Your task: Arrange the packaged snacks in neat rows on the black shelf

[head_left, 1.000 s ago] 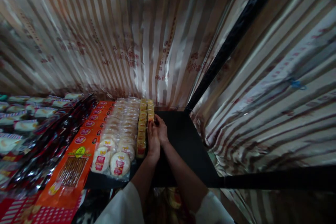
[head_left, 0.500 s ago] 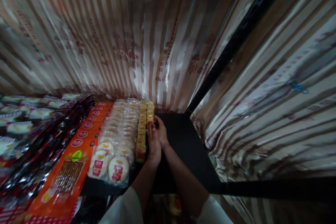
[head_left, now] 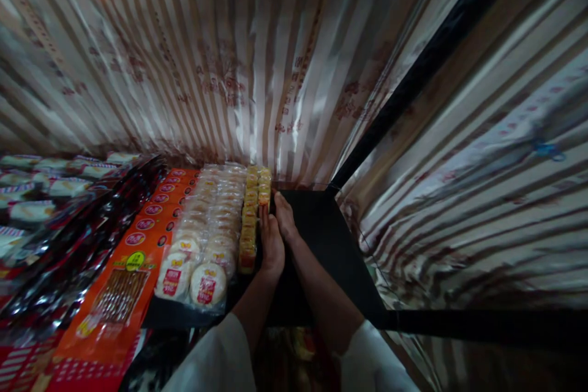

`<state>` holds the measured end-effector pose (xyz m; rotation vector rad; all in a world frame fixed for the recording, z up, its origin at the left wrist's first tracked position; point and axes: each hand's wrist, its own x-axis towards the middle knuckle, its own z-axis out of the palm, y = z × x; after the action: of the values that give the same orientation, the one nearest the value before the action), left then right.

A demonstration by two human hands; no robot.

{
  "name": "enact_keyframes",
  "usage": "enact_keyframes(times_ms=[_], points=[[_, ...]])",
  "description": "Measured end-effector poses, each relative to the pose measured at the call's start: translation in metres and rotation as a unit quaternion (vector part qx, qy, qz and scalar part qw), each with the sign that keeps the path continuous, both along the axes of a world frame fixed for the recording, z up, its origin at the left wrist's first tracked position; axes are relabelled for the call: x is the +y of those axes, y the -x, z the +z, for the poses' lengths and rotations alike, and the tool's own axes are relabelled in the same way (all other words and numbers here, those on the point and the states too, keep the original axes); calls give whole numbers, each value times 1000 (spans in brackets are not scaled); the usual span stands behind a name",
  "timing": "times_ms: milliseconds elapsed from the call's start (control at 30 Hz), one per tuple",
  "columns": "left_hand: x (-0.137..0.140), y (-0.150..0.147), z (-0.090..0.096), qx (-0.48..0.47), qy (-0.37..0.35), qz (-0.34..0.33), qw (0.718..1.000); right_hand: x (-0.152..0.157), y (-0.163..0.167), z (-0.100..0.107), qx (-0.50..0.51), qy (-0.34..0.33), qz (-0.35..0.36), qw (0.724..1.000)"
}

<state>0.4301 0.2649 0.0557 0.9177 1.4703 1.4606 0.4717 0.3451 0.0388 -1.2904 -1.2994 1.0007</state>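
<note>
Two rows of small yellow packaged snacks stand on the black shelf, the right row shorter than the left. My left hand lies along the right side of the longer row, fingers stretched forward to the near end of the shorter one. Just right of it, my right hand reaches further in, its fingers extended along the shorter row's right side. Neither hand is wrapped round a pack. Exact contact at the fingertips is hard to make out in the dim light.
Left of the yellow rows lie clear-wrapped round white cakes, orange snack packets, dark glossy packets and white wrapped packs. Striped plastic sheeting hangs behind and at right. A black post rises from the shelf corner.
My right hand's fingers have straightened from a curl near the short row's end to lie along its side. The left hand stays beside the packs. The view has shifted slightly.
</note>
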Motion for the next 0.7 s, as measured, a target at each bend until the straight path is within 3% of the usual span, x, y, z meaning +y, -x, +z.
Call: enact_keyframes(times_ms=[200,367,567,700], points=[[-7,-5,7,-2,8,14,1000,-28,-4,5,22,7,-113,993],[-40,-10,14,29,21,9,999,-85,-11,17,64,-9,-120,991],[-147,-5,18,85,-51,-40,994,-195,-15,23,77,-3,-116,990],[-228,17,-1,105,10,-68,992,-273,-19,7,-44,36,-98,994]])
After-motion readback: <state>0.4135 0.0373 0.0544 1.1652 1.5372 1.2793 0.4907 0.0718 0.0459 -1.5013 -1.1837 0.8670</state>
